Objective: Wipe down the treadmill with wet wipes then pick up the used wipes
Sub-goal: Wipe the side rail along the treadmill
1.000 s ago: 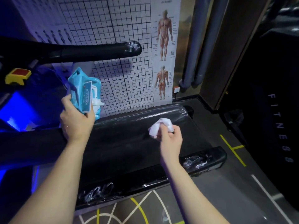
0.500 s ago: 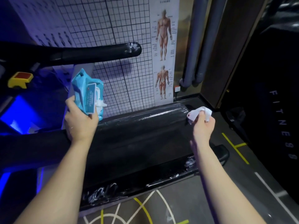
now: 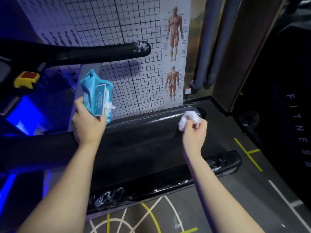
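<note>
Right hand [image 3: 193, 133] fingers [image 3: 196, 126] clenched on a crumpled white wipe [image 3: 189, 119], bunched at the fingertips and pressed to, or just over, the far side rail [image 3: 151, 120] of the treadmill near its rear end; actual contact hard to tell from this angle. Rail's long axis running left to right across the view, away from the wipe toward the left hand, so the coming stroke probably a pull leftward along that glossy black length. Right hand plainly the nearer one for the job. Left hand [image 3: 88, 125] closed round the teal pack of wipes [image 3: 96, 94], held upright above the rail, flap open and a fresh white sheet [image 3: 108, 105] poking out beside the thumb. Between the arms, the dark belt [image 3: 143, 152]; nearer the body, the near side rail [image 3: 168, 180], with white smears. No loose used wipes visible on floor or belt.
</note>
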The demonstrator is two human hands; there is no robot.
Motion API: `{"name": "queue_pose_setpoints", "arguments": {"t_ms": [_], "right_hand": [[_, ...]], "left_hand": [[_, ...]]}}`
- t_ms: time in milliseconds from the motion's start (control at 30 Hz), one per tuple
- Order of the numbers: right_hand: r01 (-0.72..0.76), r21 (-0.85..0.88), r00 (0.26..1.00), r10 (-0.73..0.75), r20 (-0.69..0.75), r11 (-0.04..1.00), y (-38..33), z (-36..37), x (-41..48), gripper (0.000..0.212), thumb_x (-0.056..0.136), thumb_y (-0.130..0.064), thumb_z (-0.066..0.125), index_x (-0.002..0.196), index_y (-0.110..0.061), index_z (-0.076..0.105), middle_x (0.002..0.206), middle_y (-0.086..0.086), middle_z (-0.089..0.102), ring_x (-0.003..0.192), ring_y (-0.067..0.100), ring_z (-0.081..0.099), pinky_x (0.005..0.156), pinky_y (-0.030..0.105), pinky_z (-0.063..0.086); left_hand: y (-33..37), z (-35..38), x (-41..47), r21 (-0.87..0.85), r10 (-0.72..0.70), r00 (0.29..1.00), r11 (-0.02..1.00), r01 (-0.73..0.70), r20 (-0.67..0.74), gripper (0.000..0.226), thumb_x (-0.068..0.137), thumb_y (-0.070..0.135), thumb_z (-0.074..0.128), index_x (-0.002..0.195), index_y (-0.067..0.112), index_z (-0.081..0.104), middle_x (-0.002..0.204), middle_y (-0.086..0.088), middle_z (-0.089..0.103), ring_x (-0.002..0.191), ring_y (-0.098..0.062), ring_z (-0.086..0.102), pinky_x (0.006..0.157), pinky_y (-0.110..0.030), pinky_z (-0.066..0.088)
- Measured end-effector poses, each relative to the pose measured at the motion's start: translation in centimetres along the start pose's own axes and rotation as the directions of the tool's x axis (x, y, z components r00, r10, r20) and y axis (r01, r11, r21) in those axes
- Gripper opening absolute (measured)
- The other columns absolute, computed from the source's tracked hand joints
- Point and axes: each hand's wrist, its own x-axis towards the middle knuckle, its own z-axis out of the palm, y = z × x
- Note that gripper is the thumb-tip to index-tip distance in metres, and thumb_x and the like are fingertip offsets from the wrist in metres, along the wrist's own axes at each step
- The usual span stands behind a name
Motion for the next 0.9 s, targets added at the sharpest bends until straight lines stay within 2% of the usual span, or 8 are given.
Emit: {"name": "queue_pose_setpoints", "arguments": {"t_ms": [133,267,333,400,533,700,800,900], "right_hand": [[-0.053,0.050,0.990,0.059,-0.125,0.997,-0.3,-0.5,1.9,0.017,0.098,-0.029,0.058,0.103,-0.015,0.051,0.088,-0.008,0.060,0.068,-0.009,0.055,0.059,0.011,0.039],[-0.039,0.048,0.984,0.047,-0.174,0.998,-0.6,-1.3,1.5,0.014,0.097,-0.026,0.059,0.103,-0.017,0.051,0.088,-0.013,0.060,0.071,-0.011,0.056,0.064,0.010,0.041],[0.007,0.012,0.989,-0.005,-0.151,1.000,-0.7,-1.7,0.4,0.011,0.095,-0.020,0.061,0.100,-0.021,0.052,0.084,-0.016,0.059,0.071,-0.009,0.056,0.068,0.015,0.041],[0.048,-0.012,0.994,-0.049,-0.097,0.999,-0.6,-2.1,-1.2,0.014,0.092,-0.016,0.064,0.091,-0.025,0.054,0.071,-0.017,0.056,0.064,-0.002,0.051,0.063,0.015,0.039],[0.060,0.011,0.995,-0.060,0.082,0.998,-0.5,-1.7,-4.1,0.017,0.089,-0.017,0.072,0.078,-0.018,0.058,0.054,-0.014,0.044,0.054,0.003,0.039,0.054,0.018,0.034],[0.036,-0.031,0.981,-0.029,0.191,0.999,-1.0,0.4,-4.6,0.012,0.090,-0.027,0.071,0.083,-0.023,0.063,0.056,-0.010,0.051,0.054,0.004,0.046,0.055,0.018,0.039],[0.024,-0.022,0.994,-0.022,0.104,0.999,-1.4,1.1,-3.5,0.009,0.091,-0.027,0.069,0.094,-0.026,0.060,0.062,-0.008,0.061,0.058,0.002,0.055,0.059,0.012,0.041],[-0.001,0.030,1.000,0.001,0.004,1.000,-1.7,1.6,-3.3,0.025,0.092,-0.023,0.066,0.112,-0.025,0.051,0.076,-0.006,0.068,0.064,0.001,0.061,0.062,0.009,0.043]], "left_hand": [[0.0,0.0,0.0,0.026,0.004,1.000,1.000,-0.004,0.017,0.050,0.094,0.033,0.071,0.135,0.016,0.048,0.116,-0.032,0.068,0.102,-0.056,0.063,0.079,-0.056,0.050],[0.2,-0.1,-0.1,0.033,-0.004,1.000,0.999,0.003,0.026,0.052,0.093,0.032,0.072,0.136,0.016,0.048,0.117,-0.032,0.067,0.102,-0.057,0.062,0.079,-0.057,0.050],[0.2,-0.2,-0.2,0.030,-0.008,1.000,1.000,0.007,0.023,0.052,0.092,0.030,0.072,0.136,0.017,0.048,0.118,-0.032,0.067,0.102,-0.057,0.062,0.080,-0.058,0.050],[0.2,-0.2,-0.2,0.033,-0.019,0.999,0.999,0.018,0.029,0.053,0.092,0.028,0.072,0.137,0.017,0.047,0.119,-0.031,0.067,0.103,-0.057,0.062,0.081,-0.058,0.051],[0.3,-0.3,-0.2,0.024,-0.022,0.999,0.999,0.021,0.031,0.052,0.092,0.028,0.073,0.136,0.016,0.048,0.117,-0.032,0.067,0.103,-0.056,0.062,0.081,-0.057,0.050],[0.4,-0.3,-0.2,0.019,-0.020,0.999,1.000,0.019,0.030,0.052,0.093,0.030,0.073,0.136,0.014,0.048,0.117,-0.032,0.067,0.104,-0.056,0.062,0.080,-0.056,0.050],[0.5,-0.4,-0.3,0.015,-0.028,0.999,1.000,0.027,0.031,0.052,0.093,0.029,0.073,0.136,0.014,0.048,0.117,-0.031,0.067,0.104,-0.055,0.062,0.079,-0.056,0.050],[0.5,-0.3,-0.2,0.012,-0.025,0.999,1.000,0.025,0.030,0.052,0.093,0.029,0.074,0.135,0.013,0.049,0.117,-0.030,0.068,0.104,-0.055,0.063,0.079,-0.056,0.050]]}}
